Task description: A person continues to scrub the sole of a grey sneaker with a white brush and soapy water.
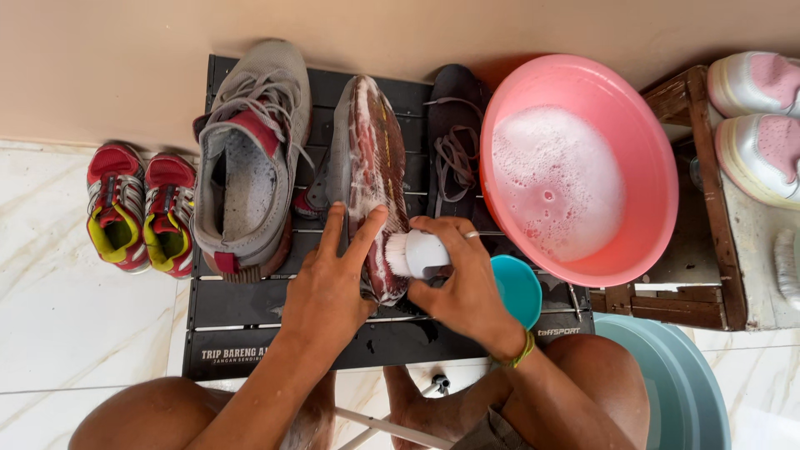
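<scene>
My left hand [329, 279] presses on a grey and red shoe [367, 158] that lies on its side, sole up, on a black slatted table [250, 308]. My right hand [462, 279] grips a white scrub brush [417, 254], with its bristles against the sole near the heel. The matching grey shoe [250, 158] stands upright to the left. A dark insole with loose laces [454, 142] lies to the right of the tipped shoe.
A pink basin of soapy water [583, 167] sits at the table's right end, a small teal bowl [517, 287] beside my right wrist. Small red shoes [137, 208] rest on the floor left. White-pink shoes [758, 117] sit on a wooden stand. A teal tub [675, 375] is bottom right.
</scene>
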